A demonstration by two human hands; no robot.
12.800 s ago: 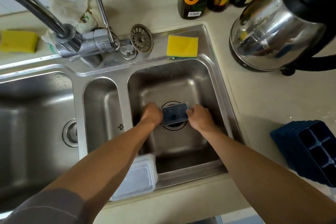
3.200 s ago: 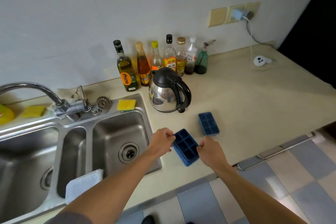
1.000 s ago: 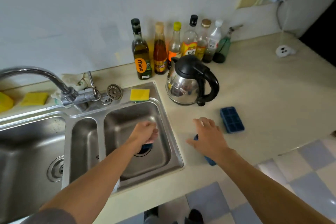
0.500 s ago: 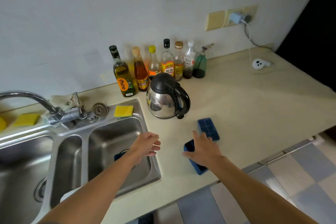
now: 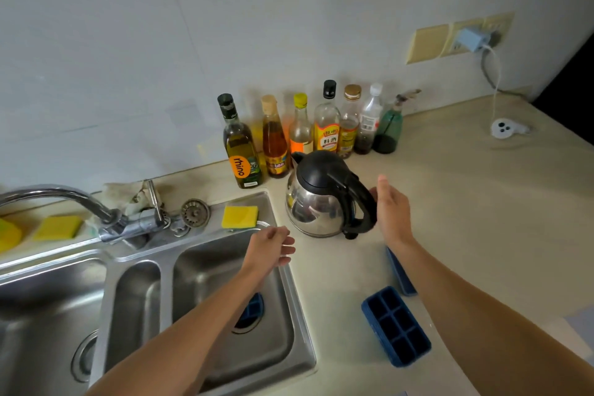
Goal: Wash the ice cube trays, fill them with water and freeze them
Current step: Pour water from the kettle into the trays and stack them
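A stack of blue ice cube trays (image 5: 396, 325) lies on the beige counter right of the sink. A second blue tray (image 5: 400, 276) lies behind it, mostly hidden by my right forearm. A third blue tray (image 5: 253, 309) rests over the drain in the right sink basin (image 5: 283, 315), partly hidden by my left arm. My left hand (image 5: 271, 247) hovers over the basin's right rim, fingers loosely apart, holding nothing. My right hand (image 5: 390, 207) is raised, flat and open, beside the handle of the steel kettle (image 5: 324, 194).
A row of bottles (image 5: 308, 132) lines the wall behind the kettle. A yellow sponge (image 5: 239, 216) sits at the basin's back corner, next to a drain strainer (image 5: 195, 212) and the tap (image 5: 96, 212). More sponges (image 5: 58, 228) lie far left. A charger cable hangs at the right.
My right hand has lifted off the blue tray stack and moved up to the kettle handle. My left hand has risen from over the basin toward its right rim. One tray now lies in the sink.
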